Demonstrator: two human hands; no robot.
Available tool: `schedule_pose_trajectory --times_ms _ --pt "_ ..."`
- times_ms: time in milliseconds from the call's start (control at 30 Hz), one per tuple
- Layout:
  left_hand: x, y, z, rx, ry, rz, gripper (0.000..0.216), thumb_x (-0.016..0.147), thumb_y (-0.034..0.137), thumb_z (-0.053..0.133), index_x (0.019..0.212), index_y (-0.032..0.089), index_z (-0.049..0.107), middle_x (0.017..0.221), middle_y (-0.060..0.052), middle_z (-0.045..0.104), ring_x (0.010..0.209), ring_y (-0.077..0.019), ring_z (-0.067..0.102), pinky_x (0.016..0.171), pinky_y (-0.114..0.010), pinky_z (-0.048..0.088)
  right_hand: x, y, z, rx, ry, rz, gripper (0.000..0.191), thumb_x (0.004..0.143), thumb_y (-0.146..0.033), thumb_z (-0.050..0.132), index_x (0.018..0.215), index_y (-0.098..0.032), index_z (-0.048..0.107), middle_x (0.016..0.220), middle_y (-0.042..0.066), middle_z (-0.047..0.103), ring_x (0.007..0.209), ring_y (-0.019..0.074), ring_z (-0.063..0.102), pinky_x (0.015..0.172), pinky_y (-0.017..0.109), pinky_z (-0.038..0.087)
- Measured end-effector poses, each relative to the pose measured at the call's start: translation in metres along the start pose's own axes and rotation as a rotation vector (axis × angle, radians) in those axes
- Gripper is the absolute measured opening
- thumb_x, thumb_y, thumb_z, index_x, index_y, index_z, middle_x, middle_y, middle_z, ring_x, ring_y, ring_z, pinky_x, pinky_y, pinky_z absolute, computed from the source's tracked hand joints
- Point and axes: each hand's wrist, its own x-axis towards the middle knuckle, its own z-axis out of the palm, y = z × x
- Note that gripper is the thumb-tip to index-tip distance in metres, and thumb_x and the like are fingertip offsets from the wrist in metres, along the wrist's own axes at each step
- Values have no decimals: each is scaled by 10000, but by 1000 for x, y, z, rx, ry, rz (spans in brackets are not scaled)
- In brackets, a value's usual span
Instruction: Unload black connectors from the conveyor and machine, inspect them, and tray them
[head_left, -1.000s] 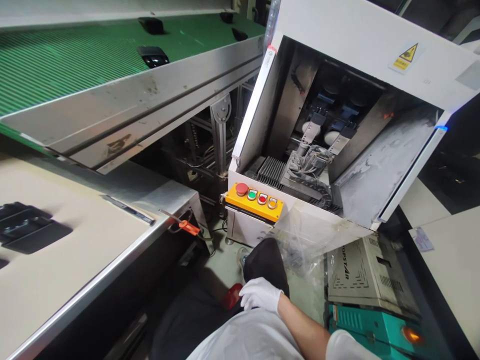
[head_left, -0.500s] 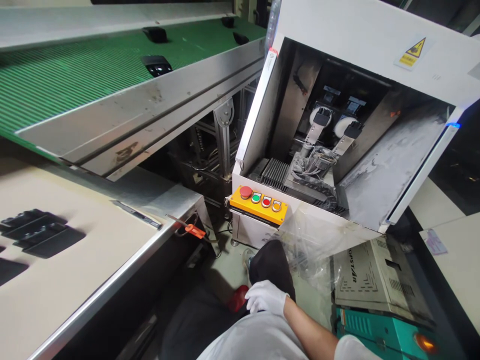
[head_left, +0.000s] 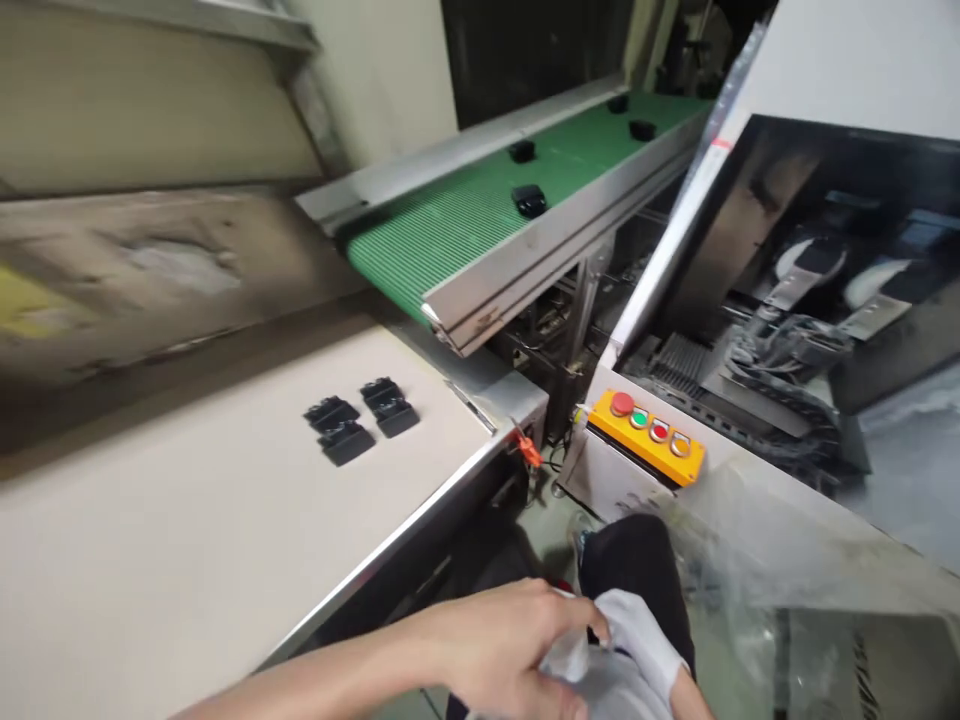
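My bare left hand reaches in from the lower left and pinches the white glove at the cuff of my right hand. The gloved right hand rests over my dark trouser knee, fingers curled loosely. Several small black plastic parts lie grouped on the beige worktable to the left, away from both hands.
A green conveyor belt carries a few black parts toward the table. A white machine with an open bay stands at right, with a yellow button panel. An orange-handled tool hangs at the table corner. Clear plastic film drapes beneath the machine.
The view has swung left and up, bringing the whole table and belt into sight. My bare left hand has come in and taken hold of the glove on my right hand.
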Motion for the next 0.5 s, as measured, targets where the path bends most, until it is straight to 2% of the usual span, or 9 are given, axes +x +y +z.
schedule_pose_trajectory --times_ms 100,200,267,333,400,500 --pt "12 -24 -12 62 -50 -38 779 799 547 787 1483 257 551 1006 -63 752 909 -285 721 714 -324 483 5 -15 -1 -102 57 -55 461 645 -634 707 742 -186 659 618 66 680 496 162 562 534 310 350" --pt "23 -57 -11 108 -110 -63 739 801 497 786 1461 238 576 1131 -89 765 1012 -306 734 786 -339 528 11 -37 7 -205 99 -158 404 711 -569 643 777 -172 677 635 73 697 506 162 576 543 309 364" --pt "28 -76 -4 259 -118 -104 637 846 441 740 1407 165 619 1146 -147 768 1030 -330 742 820 -369 552 14 -54 20 -264 77 -204 359 755 -519 618 808 -170 680 665 68 708 530 158 583 559 304 389" --pt "30 -92 5 507 -94 -121 559 866 400 710 1323 81 665 1115 -229 760 1011 -380 746 833 -426 564 16 -70 38 -322 45 -218 298 784 -459 601 815 -172 675 685 59 709 557 155 591 579 298 418" --pt "32 -104 16 686 -66 -94 537 868 400 701 1265 38 685 1090 -279 746 980 -416 744 816 -464 569 18 -82 58 -395 16 -222 230 785 -391 583 784 -175 660 681 47 697 569 151 595 589 290 438" --pt "35 -120 33 753 -39 -64 521 901 403 667 1270 35 679 1088 -278 742 954 -405 741 796 -463 573 24 -91 85 -491 -18 -213 157 751 -306 546 725 -178 632 618 13 641 552 141 578 568 268 431"
